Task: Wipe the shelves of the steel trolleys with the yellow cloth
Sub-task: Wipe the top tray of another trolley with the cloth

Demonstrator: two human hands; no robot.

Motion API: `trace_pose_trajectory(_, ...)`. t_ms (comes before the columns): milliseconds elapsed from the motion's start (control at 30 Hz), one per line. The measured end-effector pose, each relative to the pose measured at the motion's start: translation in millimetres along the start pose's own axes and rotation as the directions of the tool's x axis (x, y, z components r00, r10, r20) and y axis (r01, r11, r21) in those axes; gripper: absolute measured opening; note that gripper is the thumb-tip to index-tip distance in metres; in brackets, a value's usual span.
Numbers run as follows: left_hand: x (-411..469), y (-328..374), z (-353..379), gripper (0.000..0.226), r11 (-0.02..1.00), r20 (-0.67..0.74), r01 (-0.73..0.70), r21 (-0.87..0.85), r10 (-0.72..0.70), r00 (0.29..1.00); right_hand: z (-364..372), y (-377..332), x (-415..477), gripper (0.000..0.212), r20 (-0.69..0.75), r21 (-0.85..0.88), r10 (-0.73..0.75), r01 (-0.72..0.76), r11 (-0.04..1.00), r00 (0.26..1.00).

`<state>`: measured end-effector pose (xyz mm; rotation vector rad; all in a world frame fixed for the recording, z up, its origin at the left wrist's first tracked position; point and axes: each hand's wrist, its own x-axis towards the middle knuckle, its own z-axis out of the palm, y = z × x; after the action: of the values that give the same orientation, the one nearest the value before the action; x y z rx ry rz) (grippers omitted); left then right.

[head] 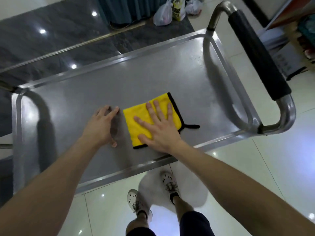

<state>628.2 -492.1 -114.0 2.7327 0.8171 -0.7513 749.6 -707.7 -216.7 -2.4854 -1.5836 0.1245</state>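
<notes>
Head view showed the cloth point(132, 121) folded into a flat yellow square with black edging. It lay on the top shelf point(81, 96) of a steel trolley point(288, 116), near the front rim point(129, 171) and a little right of the middle. The right hand point(162, 132) lay flat on it, fingers straight and spread wide, palm over the near right corner, pressing rather than gripping. The left hand point(100, 126) was just beside the cloth but apart from it, fingers loosely arched with the tips and thumb on the bare steel, holding nothing. A black loop point(192, 126) stuck out from the cloth's right edge. By its look the cloth was soft, light microfibre, limp enough to bunch or unfold if pushed from one edge only. A broad flat palm over its middle therefore seemed the sound way to drive it. For lifting, a pinch at a folded corner or the loop would do. The brushed steel looked smooth and slick, so the cloth would likely slide easily. The trolley itself might roll under a hard push, which the left hand seemed placed to resist. A few droplets point(197, 60) showed at the far right of the shelf, near the padded handle point(255, 53), which suggested that corner had yet to be wiped. Lower shelves were hidden.
</notes>
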Motion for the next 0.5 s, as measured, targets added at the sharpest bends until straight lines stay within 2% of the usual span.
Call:
trace_pose_trajectory(133,-12.4,-0.7,3.0,0.161,1.0,0.024,0.007,0.012,-0.007,1.0,-5.7,34.3,-13.2,0.067,0.071,-0.04,-0.23,0.233,0.972,0.971)
trace_pose_trajectory(200,-15.3,2.4,-1.3,0.161,1.0,0.044,0.001,0.025,-0.002,0.999,-16.0,73.3,2.1,0.067,0.137,-0.084,-0.255,0.268,0.96,0.957)
trace_pose_trajectory(267,-15.7,3.5,-3.3,0.16,0.999,0.052,0.0,0.033,-0.001,0.999,-30.7,124.8,29.9,0.07,0.165,-0.103,-0.081,0.099,0.99,0.983)
trace_pose_trajectory(333,-15.9,3.5,-2.6,0.159,0.999,0.048,-0.005,0.048,0.002,0.999,-52.0,183.9,63.6,0.074,0.154,-0.092,0.225,-0.213,0.973,0.962)
trace_pose_trajectory(400,-15.0,4.4,-1.2,0.159,0.998,0.038,0.002,0.067,-0.005,0.999,-72.0,232.2,98.6,0.077,0.148,-0.065,0.498,-0.494,0.867,0.854)
trace_pose_trajectory(500,-13.3,6.4,0.6,0.158,0.996,0.036,0.013,0.093,-0.017,0.999,-76.8,233.1,153.6,0.085,0.135,-0.024,0.713,-0.718,0.696,0.688)
